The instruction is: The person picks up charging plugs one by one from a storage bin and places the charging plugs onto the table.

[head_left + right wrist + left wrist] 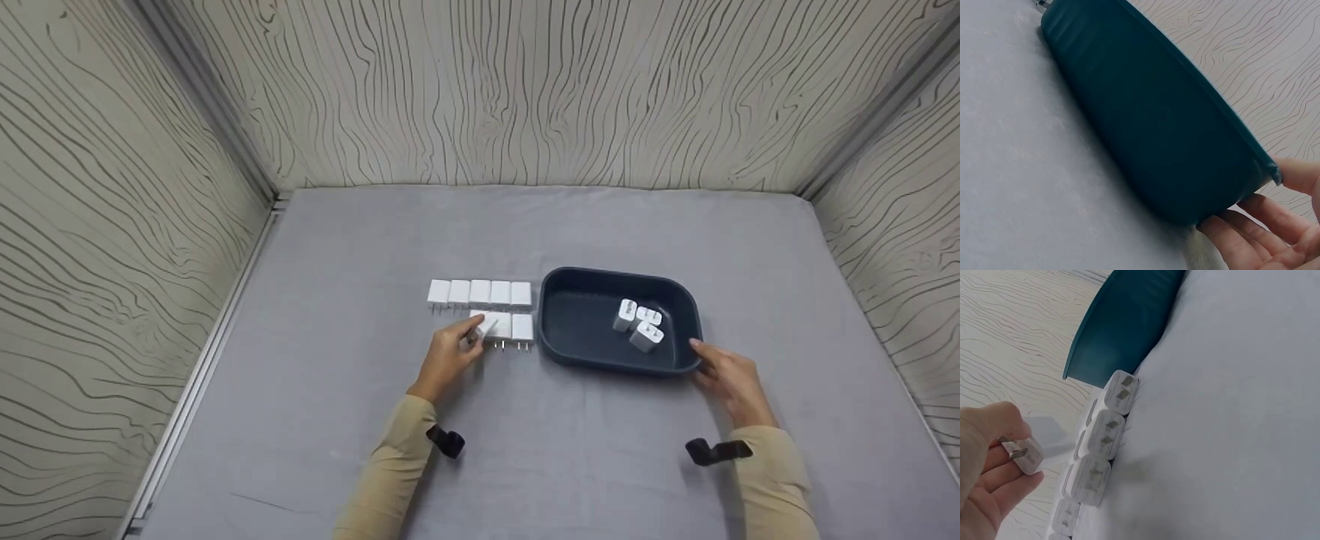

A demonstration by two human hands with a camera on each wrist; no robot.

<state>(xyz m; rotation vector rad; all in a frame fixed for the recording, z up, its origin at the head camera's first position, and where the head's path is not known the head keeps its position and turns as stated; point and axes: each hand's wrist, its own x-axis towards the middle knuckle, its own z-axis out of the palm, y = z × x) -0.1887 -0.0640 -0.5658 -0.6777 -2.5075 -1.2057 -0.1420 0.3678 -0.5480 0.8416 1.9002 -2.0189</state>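
My left hand point(447, 361) pinches a white plug-in charger point(1044, 444) between thumb and fingers, its two metal prongs facing back toward the palm. Just beyond it, more white chargers point(523, 327) stand side by side in two rows, prongs toward me; the held one overlaps the left end of the nearer row in the head view. To their right sits a dark blue-green basin point(577, 319) with three chargers point(646, 336) inside, toward its right half. With the thumb at the rim and fingers against the outer wall, my right hand point(733, 381) grips the basin's near right corner.
A grey cloth point(360, 255) covers the table. Wood-patterned panels point(487, 90) rise at the back and on both sides, with a metal rail point(196, 382) along the left edge. A black wrist mount point(448, 441) sticks out from each sleeve.
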